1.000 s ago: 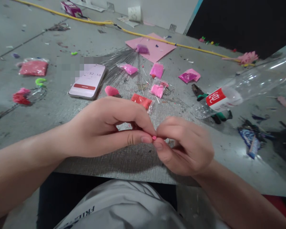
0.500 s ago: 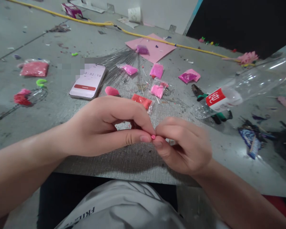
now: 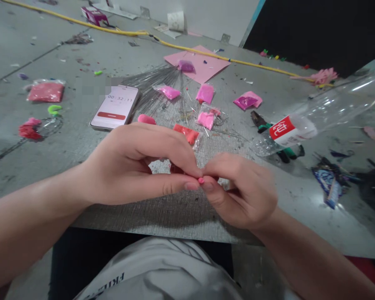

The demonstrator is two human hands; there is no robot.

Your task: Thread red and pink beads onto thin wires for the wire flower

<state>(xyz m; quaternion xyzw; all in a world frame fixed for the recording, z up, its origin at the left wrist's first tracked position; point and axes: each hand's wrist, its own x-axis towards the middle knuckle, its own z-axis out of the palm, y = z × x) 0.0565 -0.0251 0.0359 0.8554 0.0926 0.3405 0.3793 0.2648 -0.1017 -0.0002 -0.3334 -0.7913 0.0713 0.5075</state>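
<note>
A tiny bit of pink clay [image 3: 201, 180] is pinched between the fingertips of both hands, above the near part of the table. My left hand [image 3: 143, 166] is closed, its thumb and forefinger tips on the clay. From the other side the thumb and forefinger of my right hand [image 3: 240, 189] press on it, the remaining fingers curled in. Just beyond the hands lie a pink clay lump [image 3: 146, 119], an orange-red clay packet [image 3: 186, 134] and a pink clay packet [image 3: 206, 119]. Thin wires [image 3: 153, 77] fan out behind them.
A phone [image 3: 115, 107] showing a timer lies left of the wires. On the right, a clear plastic bottle [image 3: 303, 125] rests over green-handled pliers [image 3: 287, 155]. A yellow cable [image 3: 187, 47] crosses the back, over pink paper [image 3: 206, 71]. A red clay packet [image 3: 46, 91] lies far left.
Both hands stay pinched on the pink clay, with only slight shifts of the fingers. The phone timer has advanced by one second.
</note>
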